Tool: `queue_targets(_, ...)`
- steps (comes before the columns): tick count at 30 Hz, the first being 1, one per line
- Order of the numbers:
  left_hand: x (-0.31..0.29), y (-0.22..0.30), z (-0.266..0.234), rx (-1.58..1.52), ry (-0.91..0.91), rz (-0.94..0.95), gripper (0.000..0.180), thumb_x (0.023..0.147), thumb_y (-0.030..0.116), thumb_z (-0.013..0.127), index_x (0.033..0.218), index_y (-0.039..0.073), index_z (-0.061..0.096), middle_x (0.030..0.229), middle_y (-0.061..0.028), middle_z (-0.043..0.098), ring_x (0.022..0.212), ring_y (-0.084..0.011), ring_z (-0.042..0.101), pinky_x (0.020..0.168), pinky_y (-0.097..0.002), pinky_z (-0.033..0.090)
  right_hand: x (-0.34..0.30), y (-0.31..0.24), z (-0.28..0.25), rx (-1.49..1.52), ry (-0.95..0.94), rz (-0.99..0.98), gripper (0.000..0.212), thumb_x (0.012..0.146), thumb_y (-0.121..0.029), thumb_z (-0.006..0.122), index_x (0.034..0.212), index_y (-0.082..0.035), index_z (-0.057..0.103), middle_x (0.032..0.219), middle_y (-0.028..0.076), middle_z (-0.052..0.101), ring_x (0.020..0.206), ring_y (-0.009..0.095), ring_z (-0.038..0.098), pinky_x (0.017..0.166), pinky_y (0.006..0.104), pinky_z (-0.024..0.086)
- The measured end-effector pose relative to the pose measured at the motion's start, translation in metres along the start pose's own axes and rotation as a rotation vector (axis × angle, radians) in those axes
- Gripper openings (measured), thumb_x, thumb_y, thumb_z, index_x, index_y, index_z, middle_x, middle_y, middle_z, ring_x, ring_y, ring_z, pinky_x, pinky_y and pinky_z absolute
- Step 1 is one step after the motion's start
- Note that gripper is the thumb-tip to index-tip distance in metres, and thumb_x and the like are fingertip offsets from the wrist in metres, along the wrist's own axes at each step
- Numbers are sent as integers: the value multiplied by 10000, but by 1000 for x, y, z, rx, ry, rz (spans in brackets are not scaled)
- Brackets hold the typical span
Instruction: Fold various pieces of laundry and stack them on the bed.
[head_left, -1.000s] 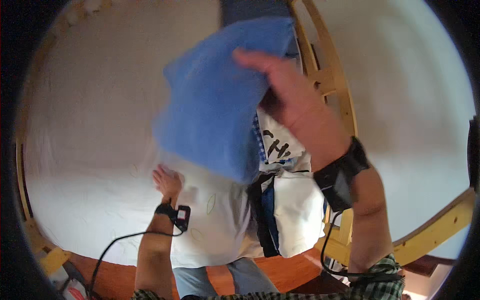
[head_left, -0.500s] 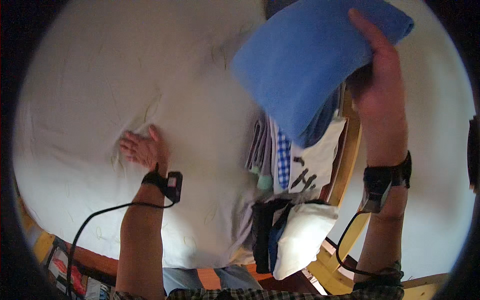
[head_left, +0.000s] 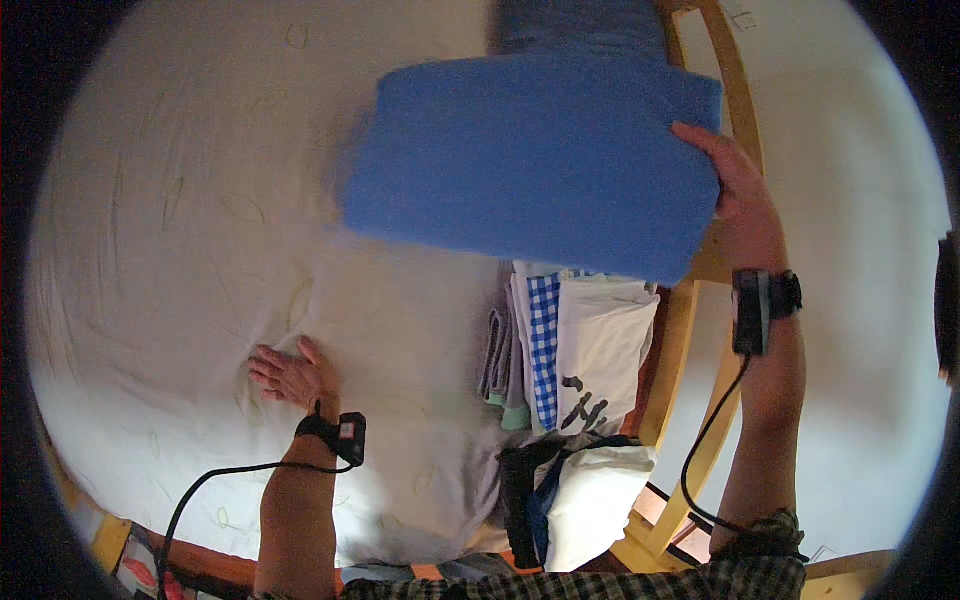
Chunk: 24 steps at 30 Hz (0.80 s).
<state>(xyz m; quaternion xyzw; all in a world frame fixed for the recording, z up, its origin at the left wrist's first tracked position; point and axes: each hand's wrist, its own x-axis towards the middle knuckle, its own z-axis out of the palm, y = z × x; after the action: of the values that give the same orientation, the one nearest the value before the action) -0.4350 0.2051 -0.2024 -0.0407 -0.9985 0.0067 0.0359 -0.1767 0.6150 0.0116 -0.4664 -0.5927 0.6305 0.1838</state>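
Note:
A folded blue cloth [head_left: 530,165] is held up by its right edge in my right hand [head_left: 745,195], the thumb lying over its top side and the other fingers hidden beneath. My left hand [head_left: 293,375] rests on the white patterned bedsheet [head_left: 200,270], fingers spread and nothing in it. Partly under the blue cloth sits a row of folded clothes: a grey piece with a green edge [head_left: 497,365], a blue-and-white checked cloth [head_left: 544,350] and a white garment with dark marks [head_left: 605,345].
Nearer me lie a folded white cloth [head_left: 600,500] and a black garment [head_left: 518,490]. Dark blue fabric [head_left: 580,28] lies beyond the blue cloth. A wooden bed rail [head_left: 680,350] runs along the right, beside a pale wall [head_left: 860,300]. Cables hang from both wrist devices.
The blue cloth has swung from the upper right toward the left and now lies flatter and wider in view. My left hand stays on the sheet while the view has shifted.

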Motion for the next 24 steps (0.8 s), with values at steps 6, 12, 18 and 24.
queue_targets(6,3,24,22,27,-5,35,703,775,485,336,1263,22,132,1308,-215,85,1212,-344,73,960,-463,85,57,96,-86,-1167,42,231,302,807,-193,435,1097,-114,459,1124,96,435,1004,210,440,897,314,310)
queue_targets(12,17,30,23,48,40,12,683,781,469,336,1263,26,137,1308,-207,96,1214,-333,73,961,-460,82,95,151,-60,-997,-142,217,388,809,-288,427,1150,-103,409,1164,114,405,1063,240,378,908,349,272)
queue_targets(18,8,54,34,19,26,13,676,781,444,343,1266,28,124,1312,-204,82,1220,-324,63,961,-454,83,118,198,-62,-671,116,548,780,676,-577,482,1166,18,360,1172,166,392,1050,276,390,834,315,329)
queue_targets(24,7,75,38,-10,28,-3,666,775,414,358,1265,29,124,1315,-197,86,1219,-325,73,959,-453,98,151,198,-93,-681,-106,491,766,648,-545,546,1106,53,410,1055,143,490,935,241,482,788,313,375)
